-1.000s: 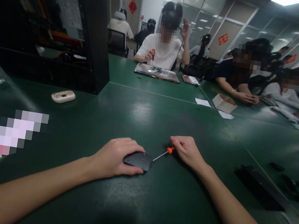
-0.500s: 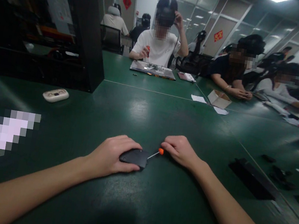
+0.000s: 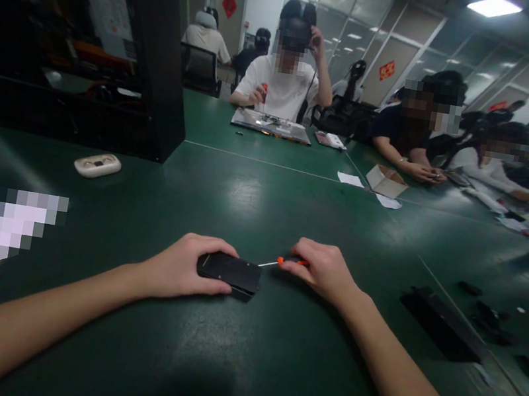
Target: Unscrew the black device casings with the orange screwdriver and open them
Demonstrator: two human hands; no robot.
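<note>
My left hand (image 3: pixel 183 265) is closed round the left part of a flat black rectangular box (image 3: pixel 232 272), thumb along its near side and fingers on its far side. A lower layer or edge shows under the box's near right corner. In my right hand (image 3: pixel 321 266) is a screwdriver (image 3: pixel 281 262) with an orange and black handle, gripped between thumb and fingers. Its thin metal shaft points left, and the tip is at the right end of the box. Whether the tip sits inside a gap there, I cannot tell.
A large black open case (image 3: pixel 163 75) stands at the left, near a beige oval earbud case (image 3: pixel 97 165). Black parts (image 3: pixel 443 323) lie at the right. Across the green table, a person (image 3: pixel 286 81) holds a screwdriver over a flat panel (image 3: pixel 272 125). A small box (image 3: pixel 386 180) stands beside papers.
My left hand has slid left along the box, so more of its top shows. My right hand's grip has turned, baring more of the screwdriver handle, and the tip has risen slightly.
</note>
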